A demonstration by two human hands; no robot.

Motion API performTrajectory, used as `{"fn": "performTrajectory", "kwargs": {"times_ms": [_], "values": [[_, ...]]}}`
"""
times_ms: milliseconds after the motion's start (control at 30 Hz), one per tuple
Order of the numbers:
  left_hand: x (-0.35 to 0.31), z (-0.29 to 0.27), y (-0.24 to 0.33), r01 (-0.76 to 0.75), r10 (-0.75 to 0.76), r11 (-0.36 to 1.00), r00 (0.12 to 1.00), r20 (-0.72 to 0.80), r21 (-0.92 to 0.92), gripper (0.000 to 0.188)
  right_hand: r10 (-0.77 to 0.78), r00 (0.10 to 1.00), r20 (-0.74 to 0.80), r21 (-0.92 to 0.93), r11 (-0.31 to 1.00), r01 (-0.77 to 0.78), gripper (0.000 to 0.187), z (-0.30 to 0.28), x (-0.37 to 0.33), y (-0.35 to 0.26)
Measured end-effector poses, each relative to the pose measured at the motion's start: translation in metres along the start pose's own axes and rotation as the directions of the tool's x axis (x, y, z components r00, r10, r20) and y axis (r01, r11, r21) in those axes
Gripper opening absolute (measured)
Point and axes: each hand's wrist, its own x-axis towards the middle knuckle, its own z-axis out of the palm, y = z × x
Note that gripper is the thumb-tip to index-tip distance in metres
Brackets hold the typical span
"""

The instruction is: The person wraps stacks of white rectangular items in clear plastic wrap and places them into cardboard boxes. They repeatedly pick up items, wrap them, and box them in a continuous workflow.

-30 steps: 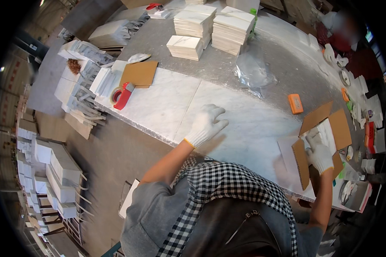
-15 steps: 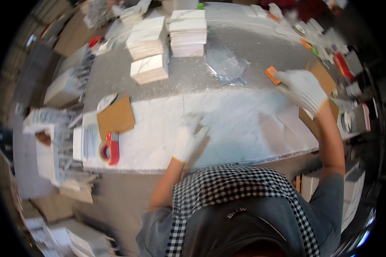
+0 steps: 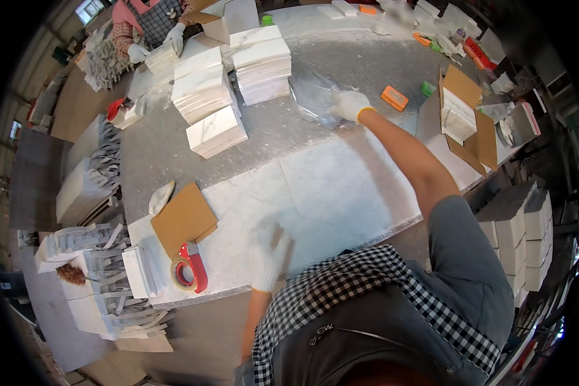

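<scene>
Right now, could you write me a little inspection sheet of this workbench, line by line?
Surface: grey worktable with a pale marble slab along its near edge.
Job's things: clear plastic bag under the right hand; left hand flat on the slab.
Clutter: stacks of white tiles; brown cardboard sheet; red tape dispenser; orange block; open cardboard box holding tiles.
Grippers: both hands in white gloves; right grasps the bag, left is blurred with fingers spread.
Cables: nothing seen.
Surroundings: another person's gloved hands at the far end; white boxes stacked to the right.
</scene>
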Motion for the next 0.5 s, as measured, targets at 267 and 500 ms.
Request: {"fn": "performTrajectory", "kwargs": {"times_ms": [267, 500], "values": [[0.008, -0.007, 0.022, 0.105, -0.106, 0.993, 0.994, 0.012, 0.048, 0.038, 0.031, 0.937, -0.348, -0.048, 0.998, -0.050, 0.040, 0.091, 0.057, 0.002], [0.046, -0.003, 0.043, -0.089, 0.088, 0.996, 0.995, -0.038, -0.016, 0.038, 0.040, 0.728, -0.685, 0.180, 0.977, 0.116, 0.021, 0.040, 0.053, 0.007]]}}
